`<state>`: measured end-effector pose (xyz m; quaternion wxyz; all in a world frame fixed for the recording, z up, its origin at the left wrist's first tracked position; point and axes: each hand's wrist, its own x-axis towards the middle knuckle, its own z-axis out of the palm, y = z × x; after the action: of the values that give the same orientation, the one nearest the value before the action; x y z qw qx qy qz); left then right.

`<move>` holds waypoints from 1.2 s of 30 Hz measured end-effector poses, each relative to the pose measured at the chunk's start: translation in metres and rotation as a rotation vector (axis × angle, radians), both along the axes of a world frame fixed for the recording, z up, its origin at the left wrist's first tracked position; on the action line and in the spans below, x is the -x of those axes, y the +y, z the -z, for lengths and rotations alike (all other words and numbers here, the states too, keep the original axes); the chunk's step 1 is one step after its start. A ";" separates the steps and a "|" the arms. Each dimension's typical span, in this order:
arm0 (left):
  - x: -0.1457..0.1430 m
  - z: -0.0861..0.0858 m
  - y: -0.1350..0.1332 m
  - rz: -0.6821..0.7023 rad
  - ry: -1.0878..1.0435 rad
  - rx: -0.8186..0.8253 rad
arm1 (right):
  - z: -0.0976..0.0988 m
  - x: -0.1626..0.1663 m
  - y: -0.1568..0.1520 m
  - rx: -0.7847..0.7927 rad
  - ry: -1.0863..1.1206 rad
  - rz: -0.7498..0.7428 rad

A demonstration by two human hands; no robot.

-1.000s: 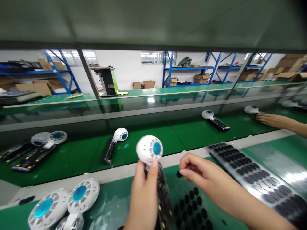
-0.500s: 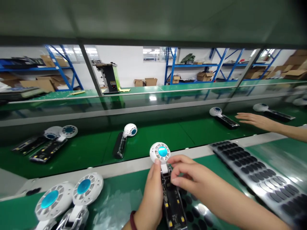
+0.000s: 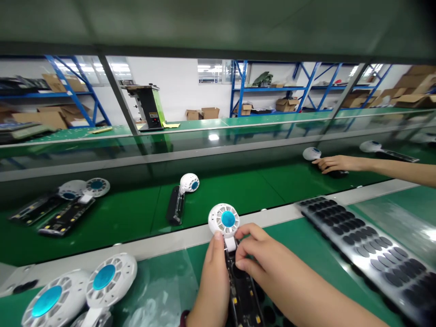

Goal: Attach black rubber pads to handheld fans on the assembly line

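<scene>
My left hand is wrapped round a handheld fan with a white vented head and a blue centre disc. Its black handle is uncovered, showing a circuit board with yellow squares. My right hand is closed at the fan's neck, fingertips by the head's lower edge and the top of the board. Whatever those fingers pinch, if anything, is hidden. Two more white fans lie at the lower left. Under the held fan, black round pads show partly.
A sheet of black round pads lies at right. Beyond the bench's pale rail, a green conveyor belt carries several fans. Another person's hand touches one there. Clear plastic lies left of my hands.
The other person's hand has moved left onto a fan on the belt. My view has shifted slightly; my right fingers have drawn closer against the held fan's neck.
</scene>
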<state>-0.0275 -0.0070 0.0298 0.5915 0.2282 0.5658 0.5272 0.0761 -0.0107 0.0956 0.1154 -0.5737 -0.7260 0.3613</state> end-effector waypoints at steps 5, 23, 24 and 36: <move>0.000 0.006 0.003 -0.020 0.010 0.005 | 0.001 0.001 0.002 0.009 -0.033 -0.008; 0.008 0.003 -0.002 -0.018 -0.029 -0.005 | 0.013 -0.003 -0.003 -0.143 0.063 -0.061; 0.008 0.002 -0.001 -0.020 -0.022 -0.006 | 0.013 -0.003 -0.003 -0.141 0.065 -0.060; 0.004 -0.003 -0.004 -0.018 -0.038 -0.003 | 0.017 -0.005 -0.001 -0.144 0.060 -0.064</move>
<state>-0.0311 -0.0114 0.0330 0.5969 0.2140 0.5556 0.5378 0.0810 -0.0116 0.0786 0.1663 -0.5292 -0.7644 0.3285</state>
